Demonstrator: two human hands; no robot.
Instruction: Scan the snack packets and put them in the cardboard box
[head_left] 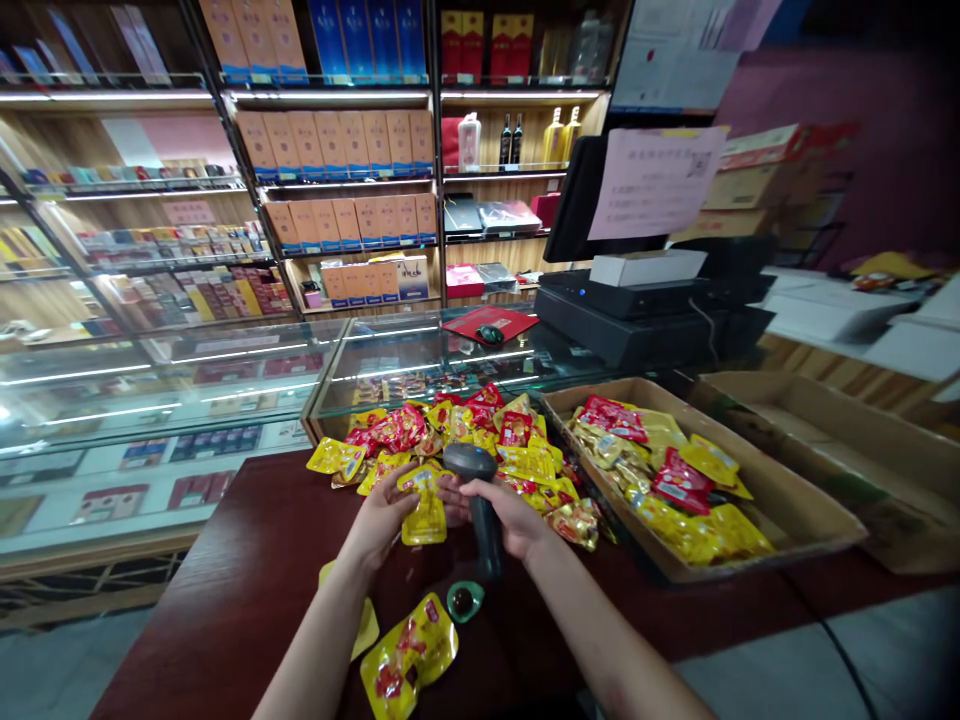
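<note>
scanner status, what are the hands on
Left hand holding yellow packet; right hand gripping dark scanner; more packets piled just ahead on counter.

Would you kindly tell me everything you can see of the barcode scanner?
The barcode scanner is dark grey, matte-looking plastic, with a rounded head on a tapering handle. It tilts head-up, gripped in the right hand, above a dark red wooden counter, beside the yellow packet in the left hand.

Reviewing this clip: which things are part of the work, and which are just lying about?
In play: left hand holding a yellow foil packet; right hand holding a barcode scanner; loose packets; cardboard tray of packets.
Lying about: computer mouse; cash register; shelved boxes.
</note>
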